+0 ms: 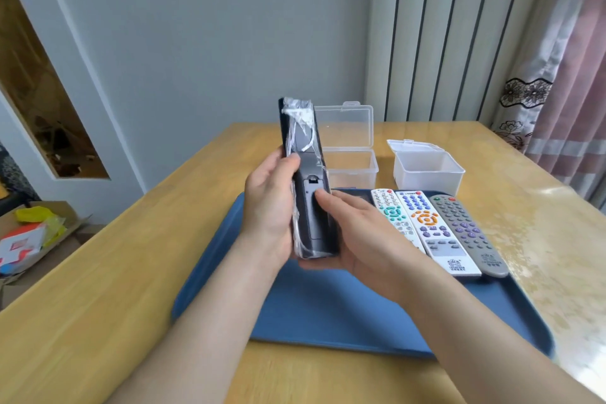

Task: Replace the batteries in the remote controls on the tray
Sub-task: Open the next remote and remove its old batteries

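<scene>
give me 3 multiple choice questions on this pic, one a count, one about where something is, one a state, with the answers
1. How many remotes lie on the blue tray?
A. two
B. three
C. five

2. Where do the two clear plastic boxes stand?
A. on the tray
B. on the floor
C. on the wooden table, beyond the tray

3. The battery cover of the dark remote held in both hands is:
A. still on
B. off, lying on the tray
C. off, inside a box

Answers:
1 B: three lie side by side at the tray's right.
2 C: both stand on the wood past the tray's far edge.
3 A: the thumb of the right hand rests on the closed cover, while the left hand grips the remote.
</scene>
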### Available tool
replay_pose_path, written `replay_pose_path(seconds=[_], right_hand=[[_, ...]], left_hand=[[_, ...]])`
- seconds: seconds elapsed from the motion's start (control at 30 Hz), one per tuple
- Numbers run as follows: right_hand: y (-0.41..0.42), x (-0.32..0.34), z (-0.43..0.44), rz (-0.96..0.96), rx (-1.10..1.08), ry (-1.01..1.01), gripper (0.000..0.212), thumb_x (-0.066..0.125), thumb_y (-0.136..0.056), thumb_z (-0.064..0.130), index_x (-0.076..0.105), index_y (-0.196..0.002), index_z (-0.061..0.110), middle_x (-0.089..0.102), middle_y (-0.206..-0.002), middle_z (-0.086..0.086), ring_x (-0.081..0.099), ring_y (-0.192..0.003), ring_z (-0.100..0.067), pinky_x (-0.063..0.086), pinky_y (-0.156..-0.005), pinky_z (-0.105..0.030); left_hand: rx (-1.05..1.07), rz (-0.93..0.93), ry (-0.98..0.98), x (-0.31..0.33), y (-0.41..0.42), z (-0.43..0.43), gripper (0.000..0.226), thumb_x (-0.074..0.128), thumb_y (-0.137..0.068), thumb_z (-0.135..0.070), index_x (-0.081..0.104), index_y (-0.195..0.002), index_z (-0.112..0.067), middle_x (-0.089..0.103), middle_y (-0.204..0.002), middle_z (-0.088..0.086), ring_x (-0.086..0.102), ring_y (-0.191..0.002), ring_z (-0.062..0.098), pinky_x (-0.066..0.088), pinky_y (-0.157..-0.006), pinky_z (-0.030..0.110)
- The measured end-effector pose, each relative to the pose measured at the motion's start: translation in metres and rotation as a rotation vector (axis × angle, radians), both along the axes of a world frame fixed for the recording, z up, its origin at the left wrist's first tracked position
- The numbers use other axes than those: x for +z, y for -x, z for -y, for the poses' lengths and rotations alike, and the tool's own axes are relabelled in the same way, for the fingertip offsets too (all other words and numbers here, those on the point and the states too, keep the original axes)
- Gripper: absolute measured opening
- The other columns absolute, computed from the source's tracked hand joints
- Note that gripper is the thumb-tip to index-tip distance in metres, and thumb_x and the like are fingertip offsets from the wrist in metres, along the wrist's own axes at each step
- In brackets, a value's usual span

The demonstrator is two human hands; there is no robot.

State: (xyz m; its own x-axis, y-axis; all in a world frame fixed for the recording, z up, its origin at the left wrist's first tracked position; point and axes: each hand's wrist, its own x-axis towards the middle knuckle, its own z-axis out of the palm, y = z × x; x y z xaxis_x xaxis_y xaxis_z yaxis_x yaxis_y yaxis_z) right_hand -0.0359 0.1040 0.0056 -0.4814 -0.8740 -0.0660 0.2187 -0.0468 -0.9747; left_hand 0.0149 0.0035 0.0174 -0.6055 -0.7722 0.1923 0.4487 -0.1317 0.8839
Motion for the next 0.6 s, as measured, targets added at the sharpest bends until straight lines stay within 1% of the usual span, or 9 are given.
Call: replay_pose_path(seconds=[0.07, 0.1, 0.2, 0.27, 0.33, 0.4, 0.5, 0.57, 0.6], right_hand=[[0.002, 0.001, 0.000, 0.002, -0.029, 0.020, 0.028, 0.046, -0.102, 0.032, 0.065, -0.113, 0.014, 0.072, -0.095, -0.010, 0.069, -0.080, -0.028, 0.055, -0.054, -0.033], [0.004, 0.003, -0.002, 0.000, -0.059, 0.025, 0.026, 0.048, -0.102, 0.031, 0.065, -0.111, 0.014, 0.070, -0.093, -0.009, 0.068, -0.078, -0.027, 0.053, -0.052, -0.031], [0.008, 0.008, -0.004, 0.044, -0.099, -0.013, 0.027, 0.049, -0.099, 0.032, 0.066, -0.111, 0.014, 0.068, -0.092, -0.009, 0.067, -0.072, -0.025, 0.055, -0.054, -0.035], [0.009, 0.010, -0.005, 0.093, -0.089, -0.042, 0.030, 0.048, -0.097, 0.033, 0.067, -0.109, 0.014, 0.069, -0.090, -0.009, 0.067, -0.073, -0.025, 0.057, -0.059, -0.040], [0.010, 0.010, -0.006, 0.156, -0.102, -0.034, 0.026, 0.049, -0.094, 0.033, 0.068, -0.096, 0.016, 0.069, -0.082, -0.007, 0.066, -0.071, -0.024, 0.058, -0.069, -0.044], [0.012, 0.009, -0.006, 0.222, -0.123, -0.007, 0.022, 0.050, -0.089, 0.032, 0.065, -0.087, 0.016, 0.067, -0.076, -0.005, 0.063, -0.069, -0.022, 0.054, -0.076, -0.044], [0.018, 0.007, -0.007, 0.259, -0.076, -0.007, 0.029, 0.044, -0.085, 0.032, 0.065, -0.100, 0.018, 0.065, -0.088, -0.004, 0.062, -0.084, -0.025, 0.050, -0.083, -0.044], [0.021, 0.006, -0.008, 0.319, -0.016, -0.010, 0.039, 0.039, -0.081, 0.029, 0.064, -0.109, 0.020, 0.067, -0.097, -0.005, 0.062, -0.092, -0.027, 0.045, -0.093, -0.046], [0.023, 0.006, -0.009, 0.354, 0.007, -0.005, 0.041, 0.037, -0.079, 0.028, 0.064, -0.109, 0.020, 0.066, -0.098, -0.005, 0.061, -0.093, -0.028, 0.044, -0.094, -0.045]], left_hand=[[-0.042, -0.010, 0.157, -0.002, 0.000, 0.001, 0.022, 0.044, -0.100, -0.009, 0.064, -0.108, -0.006, 0.071, -0.097, 0.013, 0.066, -0.085, 0.021, 0.056, -0.078, 0.034], [-0.063, 0.000, 0.220, -0.002, -0.001, 0.003, 0.024, 0.044, -0.101, -0.011, 0.064, -0.114, -0.008, 0.071, -0.102, 0.010, 0.066, -0.089, 0.018, 0.055, -0.080, 0.031], [-0.138, 0.040, 0.288, 0.000, -0.005, 0.007, 0.028, 0.045, -0.101, -0.015, 0.059, -0.125, -0.010, 0.070, -0.110, 0.004, 0.065, -0.095, 0.013, 0.051, -0.078, 0.022], [-0.197, 0.011, 0.277, 0.002, -0.004, 0.003, 0.032, 0.046, -0.101, -0.013, 0.056, -0.131, -0.011, 0.069, -0.117, 0.006, 0.065, -0.102, 0.017, 0.051, -0.085, 0.024], [-0.228, -0.037, 0.273, 0.002, -0.001, -0.003, 0.035, 0.048, -0.099, -0.010, 0.053, -0.134, -0.012, 0.069, -0.118, 0.008, 0.065, -0.108, 0.021, 0.050, -0.094, 0.030], [-0.233, -0.065, 0.282, 0.001, 0.001, -0.008, 0.036, 0.051, -0.097, -0.007, 0.055, -0.131, -0.017, 0.071, -0.114, 0.007, 0.066, -0.106, 0.021, 0.051, -0.094, 0.031], [-0.262, -0.080, 0.316, -0.001, 0.003, -0.016, 0.036, 0.052, -0.095, -0.005, 0.056, -0.126, -0.023, 0.073, -0.106, 0.000, 0.068, -0.099, 0.015, 0.052, -0.086, 0.025], [-0.278, -0.090, 0.356, -0.003, 0.005, -0.021, 0.037, 0.053, -0.095, -0.005, 0.056, -0.127, -0.024, 0.073, -0.107, 0.000, 0.067, -0.101, 0.016, 0.051, -0.091, 0.028], [-0.265, -0.091, 0.373, -0.005, 0.007, -0.022, 0.037, 0.054, -0.095, -0.006, 0.056, -0.127, -0.026, 0.072, -0.109, 0.000, 0.066, -0.102, 0.017, 0.050, -0.095, 0.031]])
